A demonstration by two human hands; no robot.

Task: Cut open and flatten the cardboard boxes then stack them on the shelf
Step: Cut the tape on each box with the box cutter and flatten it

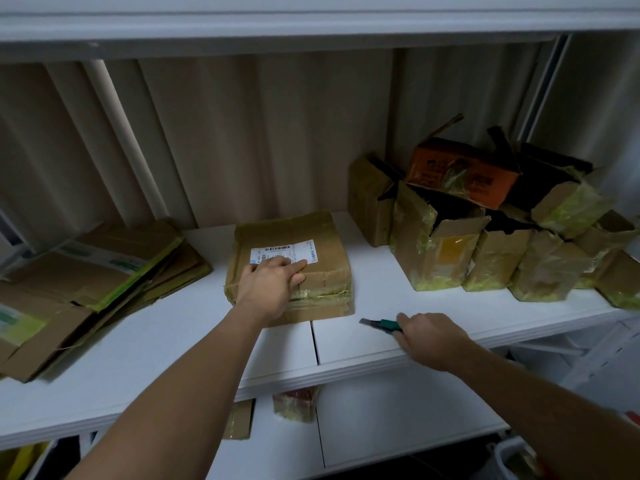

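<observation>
The left hand point(273, 284) presses flat on the labelled box point(291, 261) at mid-shelf point(374, 341) while the right hand point(427, 337) grips the green utility knife point(381, 323) just beside it, so cutting looks about to begin, needing the blade brought to the taped seam

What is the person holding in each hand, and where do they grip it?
The right hand grips a utility knife by its green handle, blade pointing left. The left hand holds nothing; its fingers rest flat on the taped cardboard box.
</observation>
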